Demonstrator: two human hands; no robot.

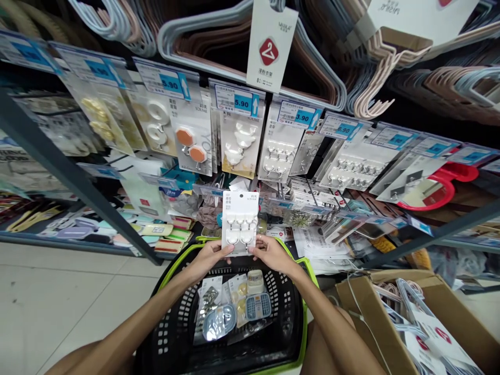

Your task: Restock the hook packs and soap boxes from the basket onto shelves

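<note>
A white card pack of wall hooks [241, 216] is held upright between both hands, above the far rim of a black shopping basket [166, 338] with green edging. My left hand [211, 258] pinches the card's lower left corner. At the lower right corner, my right hand [271, 253] grips it between thumb and fingers. Inside the basket lie a pack with dark diamond shapes [211, 297], a blue oval soap dish [219, 322], a pack with yellow round pieces [240, 299], a blue slotted dish [258, 306] and a cream-coloured one [255, 281].
Shelf pegs ahead carry hook packs [238, 138] under price tags [239, 101]. Clothes hangers [207, 26] fill the shelf above. To the right stands a cardboard box [357, 307] of packaged hangers. Metal shelf posts [86, 182] slant at the left and right. Pale floor tiles [58, 291] show at left.
</note>
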